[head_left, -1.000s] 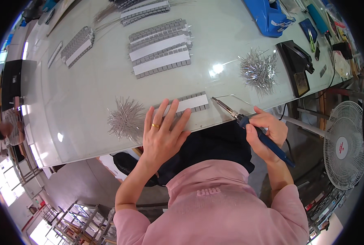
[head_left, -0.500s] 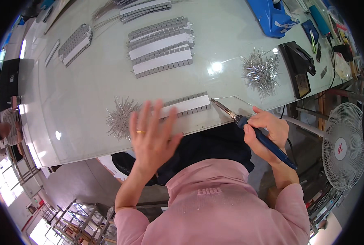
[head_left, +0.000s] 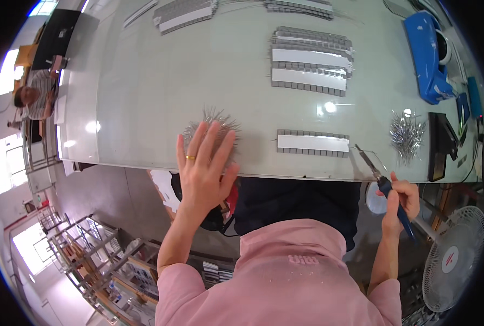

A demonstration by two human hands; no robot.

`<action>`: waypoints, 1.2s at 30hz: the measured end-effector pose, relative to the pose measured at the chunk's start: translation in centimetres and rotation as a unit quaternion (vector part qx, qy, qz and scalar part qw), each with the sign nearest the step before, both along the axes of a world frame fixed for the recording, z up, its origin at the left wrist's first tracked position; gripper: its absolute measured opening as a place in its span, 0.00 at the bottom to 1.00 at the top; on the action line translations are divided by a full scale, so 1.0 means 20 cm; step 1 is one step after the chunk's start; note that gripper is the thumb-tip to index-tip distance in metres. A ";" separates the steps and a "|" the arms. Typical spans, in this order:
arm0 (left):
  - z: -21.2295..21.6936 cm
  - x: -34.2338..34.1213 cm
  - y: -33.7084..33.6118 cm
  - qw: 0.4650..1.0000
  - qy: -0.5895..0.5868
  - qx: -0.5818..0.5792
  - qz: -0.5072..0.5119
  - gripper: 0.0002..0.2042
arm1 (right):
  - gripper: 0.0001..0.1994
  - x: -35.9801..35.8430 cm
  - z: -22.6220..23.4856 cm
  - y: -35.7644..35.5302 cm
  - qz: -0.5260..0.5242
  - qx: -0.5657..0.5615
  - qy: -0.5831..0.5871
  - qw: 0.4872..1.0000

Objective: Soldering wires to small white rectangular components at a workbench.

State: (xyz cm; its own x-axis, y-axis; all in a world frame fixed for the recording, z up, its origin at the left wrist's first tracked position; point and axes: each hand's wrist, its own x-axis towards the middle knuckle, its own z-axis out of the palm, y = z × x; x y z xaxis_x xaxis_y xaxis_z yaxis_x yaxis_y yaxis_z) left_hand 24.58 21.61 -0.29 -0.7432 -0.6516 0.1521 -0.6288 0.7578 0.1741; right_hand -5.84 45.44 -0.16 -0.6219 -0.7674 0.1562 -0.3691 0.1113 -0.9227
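Note:
My left hand (head_left: 203, 168) lies over a bristling pile of thin silvery wire pieces (head_left: 225, 122) on the table's left part. Its fingers are stretched and slightly apart, and hide much of the pile. In my right hand (head_left: 402, 201) is a soldering iron (head_left: 384, 186) with a dark blue handle. Its tip points up and left, near the right end of a strip of grey blocks with a white band (head_left: 312, 143). A thin bent wire shows beside the tip; whether my right hand holds it too, I cannot tell. The strip lies flat, untouched by either hand.
More grey strips with white bands (head_left: 309, 79) are stacked farther back. A second wire pile (head_left: 407, 136), a black iron stand (head_left: 438, 157) and a blue tape dispenser (head_left: 428, 62) stand right. A fan (head_left: 451, 258) is beyond the table's near edge. Another person (head_left: 40, 98) sits far left.
The whole view has shifted left, so table things appear farther right. My left hand has moved left, away from the strip and onto the wire pile. My right hand still holds the soldering iron.

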 end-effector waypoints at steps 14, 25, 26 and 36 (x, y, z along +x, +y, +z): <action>-0.09 -0.09 0.07 0.998 0.055 0.019 0.025 0.26 | 0.09 0.17 0.07 -0.22 0.073 -0.008 0.033 0.997; -0.03 -0.04 -0.01 0.998 -0.011 -0.018 0.065 0.28 | 0.10 0.24 0.07 -0.29 0.105 0.025 0.030 0.994; -0.05 -0.07 0.01 0.998 -0.005 0.007 0.056 0.29 | 0.10 0.24 0.07 -0.30 0.111 0.025 0.028 0.993; -0.07 -0.07 0.05 0.998 0.058 -0.005 0.017 0.31 | 0.08 0.26 0.08 -0.34 0.091 -0.006 0.021 0.996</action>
